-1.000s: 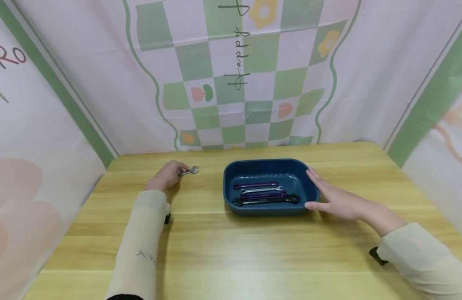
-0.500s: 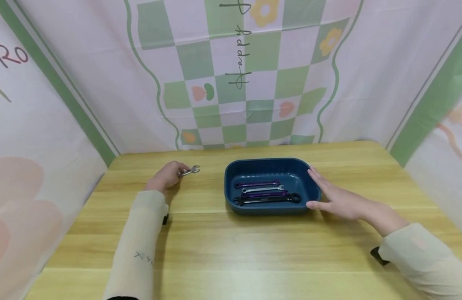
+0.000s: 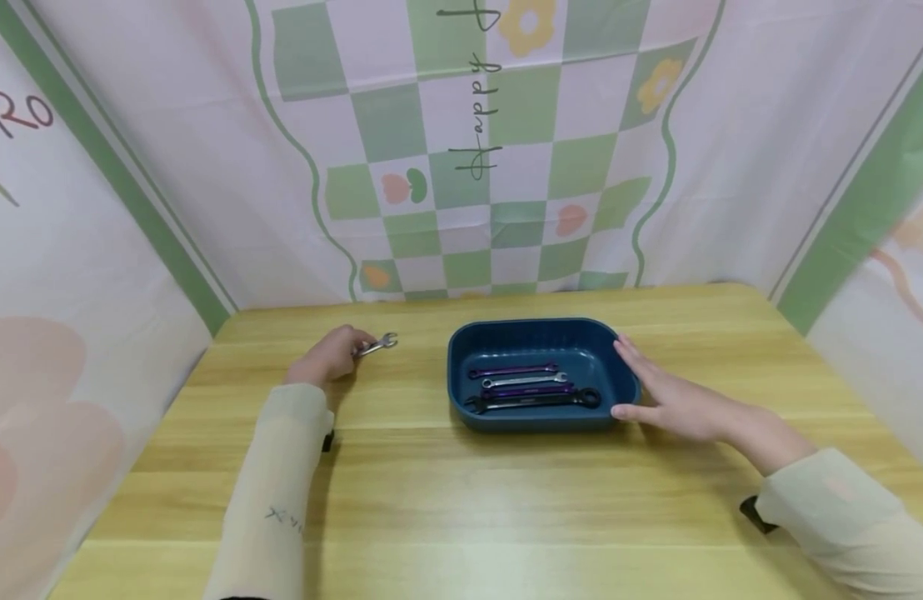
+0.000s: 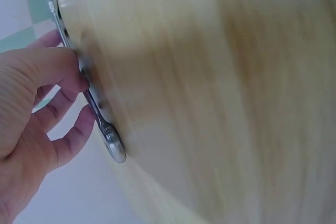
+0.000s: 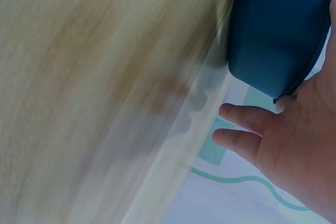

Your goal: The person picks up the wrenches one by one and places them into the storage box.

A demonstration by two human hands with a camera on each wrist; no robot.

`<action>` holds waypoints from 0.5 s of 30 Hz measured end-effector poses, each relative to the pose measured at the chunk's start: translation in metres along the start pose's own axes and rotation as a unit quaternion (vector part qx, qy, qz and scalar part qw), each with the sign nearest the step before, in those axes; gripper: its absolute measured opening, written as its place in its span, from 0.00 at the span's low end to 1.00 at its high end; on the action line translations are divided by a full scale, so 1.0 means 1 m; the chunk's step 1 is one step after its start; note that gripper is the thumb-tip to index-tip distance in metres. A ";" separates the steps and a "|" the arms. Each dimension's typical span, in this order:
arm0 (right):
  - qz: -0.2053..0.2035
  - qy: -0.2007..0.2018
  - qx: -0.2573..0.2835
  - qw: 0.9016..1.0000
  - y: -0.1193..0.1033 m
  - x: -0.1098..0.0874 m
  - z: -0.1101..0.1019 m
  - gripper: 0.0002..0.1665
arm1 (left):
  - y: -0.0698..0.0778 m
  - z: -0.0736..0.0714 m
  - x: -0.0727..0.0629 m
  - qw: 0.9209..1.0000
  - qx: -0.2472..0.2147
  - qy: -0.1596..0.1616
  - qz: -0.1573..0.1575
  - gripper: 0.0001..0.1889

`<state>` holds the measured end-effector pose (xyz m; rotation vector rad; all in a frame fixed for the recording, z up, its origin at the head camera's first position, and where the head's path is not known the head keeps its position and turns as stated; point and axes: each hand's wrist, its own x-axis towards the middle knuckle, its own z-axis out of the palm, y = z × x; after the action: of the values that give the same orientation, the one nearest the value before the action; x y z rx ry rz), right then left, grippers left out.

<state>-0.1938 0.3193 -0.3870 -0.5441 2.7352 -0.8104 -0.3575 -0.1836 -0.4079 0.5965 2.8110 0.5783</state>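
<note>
My left hand (image 3: 328,353) is at the far left of the table in the head view. It pinches a small silver combination wrench (image 3: 379,343) between thumb and fingers. Seen from the left wrist, the wrench (image 4: 113,141) runs lengthwise past the fingertips, close over the tabletop, its middle partly hidden by the fingers. A dark blue rectangular bin (image 3: 540,423) stands right of centre. My right hand (image 3: 682,404) rests against its right end, fingers spread and fairly straight along the rim; two fingers (image 5: 244,116) extend beyond the bin wall in the right wrist view.
Inside the bin lie a black ratchet wrench (image 3: 532,402), a silver wrench (image 3: 523,381) and two purple wrenches, the upper one (image 3: 512,371) farthest back, all roughly side by side. Printed cloth curtains (image 3: 521,167) surround the wooden table (image 3: 469,517) at the back and sides.
My left hand has shifted very slightly to the left and toward me, still holding the wrench. The right hand and the bin look the same.
</note>
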 end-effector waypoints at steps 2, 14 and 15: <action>0.000 0.001 -0.001 1.000 0.000 0.000 0.000 0.59 | 0.000 0.000 -0.001 1.000 0.005 0.000 0.004 0.26; -0.001 -0.002 0.004 1.000 -0.001 0.001 -0.001 0.59 | 0.004 -0.002 -0.004 1.000 0.016 -0.011 -0.006 0.30; -0.001 -0.002 0.004 1.000 0.000 0.001 -0.001 0.59 | 0.005 -0.002 -0.004 1.000 0.016 -0.012 -0.006 0.30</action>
<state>-0.1947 0.3192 -0.3860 -0.5474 2.7265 -0.8184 -0.3529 -0.1822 -0.4034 0.5872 2.8039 0.5201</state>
